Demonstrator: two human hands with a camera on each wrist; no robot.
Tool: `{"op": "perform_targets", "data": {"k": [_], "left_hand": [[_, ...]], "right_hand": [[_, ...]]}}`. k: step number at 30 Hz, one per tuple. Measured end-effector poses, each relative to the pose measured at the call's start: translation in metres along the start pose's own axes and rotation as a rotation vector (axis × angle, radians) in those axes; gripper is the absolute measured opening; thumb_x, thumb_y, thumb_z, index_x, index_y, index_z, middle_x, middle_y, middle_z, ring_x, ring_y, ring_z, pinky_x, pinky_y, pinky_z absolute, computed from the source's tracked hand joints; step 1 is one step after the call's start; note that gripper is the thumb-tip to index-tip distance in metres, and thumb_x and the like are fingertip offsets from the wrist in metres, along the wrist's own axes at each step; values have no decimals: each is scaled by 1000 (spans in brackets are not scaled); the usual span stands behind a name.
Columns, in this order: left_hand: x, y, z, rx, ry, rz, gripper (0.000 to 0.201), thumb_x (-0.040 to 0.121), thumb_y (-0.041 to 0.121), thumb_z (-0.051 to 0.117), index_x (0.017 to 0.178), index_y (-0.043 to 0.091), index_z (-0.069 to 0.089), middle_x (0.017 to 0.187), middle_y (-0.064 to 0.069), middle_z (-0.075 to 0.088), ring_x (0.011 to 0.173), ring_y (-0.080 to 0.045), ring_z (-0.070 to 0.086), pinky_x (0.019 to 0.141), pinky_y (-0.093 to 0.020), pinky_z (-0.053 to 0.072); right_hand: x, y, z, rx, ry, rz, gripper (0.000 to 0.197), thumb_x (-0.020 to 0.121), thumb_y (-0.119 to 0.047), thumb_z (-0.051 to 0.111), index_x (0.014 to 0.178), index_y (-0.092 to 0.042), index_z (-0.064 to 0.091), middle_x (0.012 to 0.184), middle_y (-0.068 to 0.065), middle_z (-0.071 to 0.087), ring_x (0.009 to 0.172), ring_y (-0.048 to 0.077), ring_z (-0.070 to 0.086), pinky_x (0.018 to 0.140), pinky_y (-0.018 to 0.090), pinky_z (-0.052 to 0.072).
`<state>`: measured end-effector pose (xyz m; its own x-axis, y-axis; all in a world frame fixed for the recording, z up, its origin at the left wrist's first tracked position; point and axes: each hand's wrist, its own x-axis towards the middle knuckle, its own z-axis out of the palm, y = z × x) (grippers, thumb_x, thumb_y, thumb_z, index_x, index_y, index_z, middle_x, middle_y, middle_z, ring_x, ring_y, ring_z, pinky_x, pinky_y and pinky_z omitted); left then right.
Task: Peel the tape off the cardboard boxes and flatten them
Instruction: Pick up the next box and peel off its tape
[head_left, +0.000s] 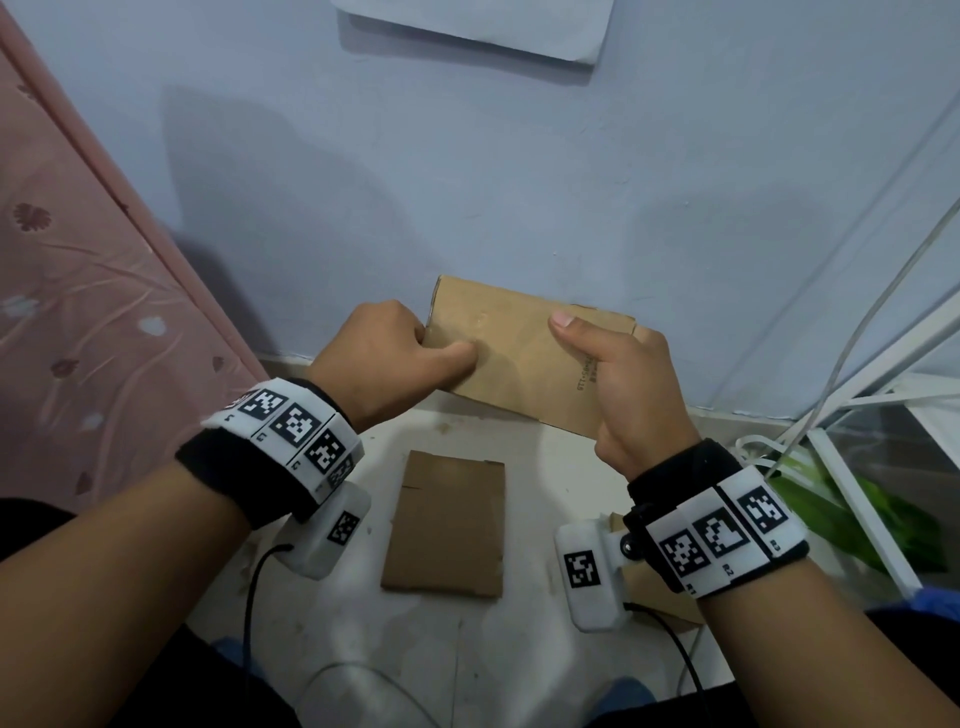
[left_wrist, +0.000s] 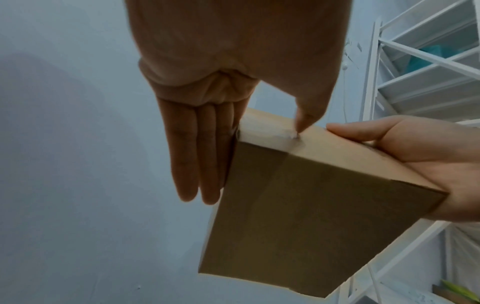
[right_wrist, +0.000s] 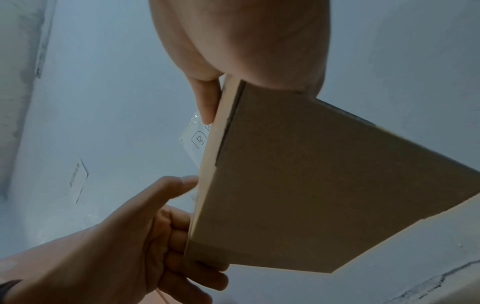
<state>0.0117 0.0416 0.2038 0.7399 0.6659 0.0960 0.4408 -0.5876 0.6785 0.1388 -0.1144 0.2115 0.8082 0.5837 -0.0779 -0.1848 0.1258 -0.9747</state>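
I hold a brown cardboard box (head_left: 519, 358) in the air in front of a blue wall. My left hand (head_left: 395, 353) grips its left end, fingers (left_wrist: 197, 156) lying along the end face. The thumb tip presses at the edge of a pale strip of tape (left_wrist: 265, 136) that wraps over the box's top edge. My right hand (head_left: 623, 384) grips the right end, thumb on the top face and fingers underneath. In the right wrist view the box's (right_wrist: 311, 185) shaded underside fills the frame, with my left hand (right_wrist: 142, 246) curled at its far end.
A flattened piece of cardboard (head_left: 444, 525) lies on the white floor below my hands, and another piece (head_left: 654, 587) shows under my right wrist. Pink floral bedding (head_left: 78, 312) rises at the left. A white metal rack (head_left: 857, 415) and cables stand at the right.
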Motion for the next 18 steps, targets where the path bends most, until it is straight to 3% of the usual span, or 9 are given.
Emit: {"op": "perform_targets", "data": {"k": [2, 4, 7, 10, 13, 15, 18], "left_hand": [[1, -2, -1, -20, -15, -13, 83, 66, 71, 61, 68, -12, 62, 67, -24, 66, 66, -35, 67, 60, -48, 55], [2, -2, -1, -43, -19, -28, 81, 65, 69, 61, 70, -12, 65, 66, -22, 68, 64, -33, 68, 61, -49, 59], [2, 1, 0, -32, 13, -47, 77, 63, 65, 60, 67, -12, 60, 71, -28, 65, 55, -23, 57, 61, -50, 56], [0, 5, 1, -17, 46, -55, 64, 62, 62, 59, 57, -2, 55, 67, -26, 63, 53, -19, 51, 54, -45, 50], [0, 5, 3, 38, 90, -36, 51, 71, 51, 62, 53, 6, 47, 54, -22, 48, 47, -17, 40, 45, -32, 34], [1, 2, 3, 32, 96, -18, 60, 72, 56, 61, 55, 0, 48, 57, -24, 54, 47, -19, 40, 46, -33, 35], [2, 0, 0, -8, 84, -6, 84, 67, 73, 58, 66, -11, 62, 66, -26, 64, 54, -33, 57, 53, -44, 50]], "right_hand": [[0, -1, 0, -2, -7, 3, 47, 90, -11, 74, 109, 26, 55, 96, 22, 66, 84, 30, 71, 81, 46, 60], [-2, -1, 1, -9, -8, -2, 49, 88, -14, 76, 108, 26, 54, 95, 21, 65, 82, 30, 70, 79, 44, 59], [-2, -1, 2, -23, -19, -23, 58, 84, -19, 78, 103, 28, 50, 92, 19, 59, 80, 29, 63, 75, 42, 54], [0, 2, 0, -15, -5, -31, 45, 90, -13, 74, 103, 25, 55, 91, 20, 64, 79, 28, 68, 73, 41, 58], [-1, 2, 0, -31, 18, -19, 27, 91, -11, 73, 95, 15, 66, 87, 16, 68, 76, 26, 71, 69, 38, 59], [-1, 0, 1, -35, 20, -22, 16, 91, -10, 73, 91, 6, 72, 84, 13, 70, 75, 25, 72, 68, 38, 60], [-1, -1, 2, -9, 8, -35, 31, 91, -9, 72, 98, 19, 64, 88, 19, 68, 77, 27, 70, 71, 40, 60]]}}
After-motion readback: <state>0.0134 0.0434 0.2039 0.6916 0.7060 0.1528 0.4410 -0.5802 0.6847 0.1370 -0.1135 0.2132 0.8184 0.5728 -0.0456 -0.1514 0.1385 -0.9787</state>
